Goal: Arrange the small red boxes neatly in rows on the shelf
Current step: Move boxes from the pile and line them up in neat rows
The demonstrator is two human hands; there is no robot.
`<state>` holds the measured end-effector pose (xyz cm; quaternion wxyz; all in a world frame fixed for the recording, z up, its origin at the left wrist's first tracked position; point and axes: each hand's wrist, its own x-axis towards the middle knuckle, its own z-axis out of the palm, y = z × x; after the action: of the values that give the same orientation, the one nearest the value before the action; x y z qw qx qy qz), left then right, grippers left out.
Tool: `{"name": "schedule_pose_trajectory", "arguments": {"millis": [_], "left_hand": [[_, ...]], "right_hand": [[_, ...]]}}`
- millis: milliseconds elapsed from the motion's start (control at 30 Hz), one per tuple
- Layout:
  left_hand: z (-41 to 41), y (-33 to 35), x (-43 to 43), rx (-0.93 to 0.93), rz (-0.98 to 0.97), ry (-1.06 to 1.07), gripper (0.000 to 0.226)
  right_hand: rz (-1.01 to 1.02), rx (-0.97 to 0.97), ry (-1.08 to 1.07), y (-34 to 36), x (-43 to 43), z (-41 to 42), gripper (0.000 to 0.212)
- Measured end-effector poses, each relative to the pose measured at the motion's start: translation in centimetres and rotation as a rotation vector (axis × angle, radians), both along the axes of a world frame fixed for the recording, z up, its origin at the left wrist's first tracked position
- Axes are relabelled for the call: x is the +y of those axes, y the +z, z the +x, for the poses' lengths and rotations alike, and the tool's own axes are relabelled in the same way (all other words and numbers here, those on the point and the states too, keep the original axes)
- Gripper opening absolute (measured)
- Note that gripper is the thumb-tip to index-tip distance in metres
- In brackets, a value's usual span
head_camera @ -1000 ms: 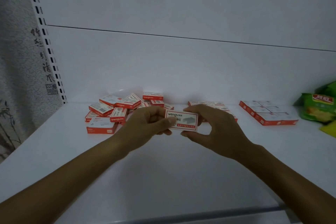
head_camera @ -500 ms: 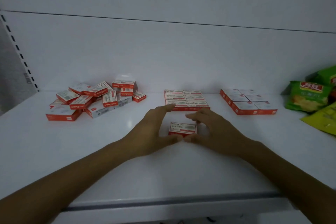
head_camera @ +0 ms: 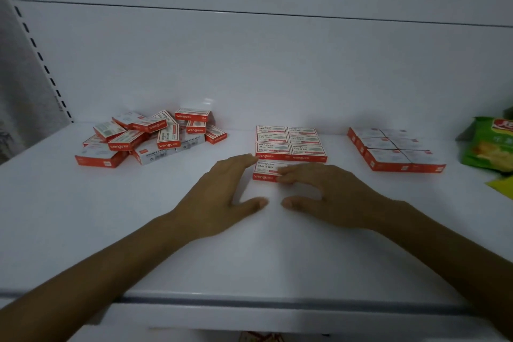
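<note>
Head: box (head_camera: 265,171) lengthwise L-R (flat)

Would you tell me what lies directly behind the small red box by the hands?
A two-by-three block of red-and-white cardboard boxes; the right hand covers the small red box's right end.

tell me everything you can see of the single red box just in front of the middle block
The single box is a small flat carton: white top with grey print, red front edge with white lettering. It lies flat on the white shelf, close against the front left of the middle block, parallel to it. The right hand rests fingers on its right half, hiding it; the left hand lies open by its left end.
</note>
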<state>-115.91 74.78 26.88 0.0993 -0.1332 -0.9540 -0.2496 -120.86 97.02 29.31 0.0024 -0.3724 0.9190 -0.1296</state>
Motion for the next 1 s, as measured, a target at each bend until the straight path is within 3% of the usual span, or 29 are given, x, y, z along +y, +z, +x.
{"name": "schedule_pose_trajectory", "arguments": {"millis": [600, 1000], "left_hand": [[-0.3, -0.2, -0.4, 0.160, -0.070, -0.117, 0.058], [-1.0, -0.3, -0.5, 0.200, -0.081, -0.118, 0.057]], "right_hand": [[-0.292, 0.009, -0.073, -1.6, -0.7, -3.7, 0.050], [-0.262, 0.011, -0.046, -1.8, -0.6, -4.0, 0.057]]}}
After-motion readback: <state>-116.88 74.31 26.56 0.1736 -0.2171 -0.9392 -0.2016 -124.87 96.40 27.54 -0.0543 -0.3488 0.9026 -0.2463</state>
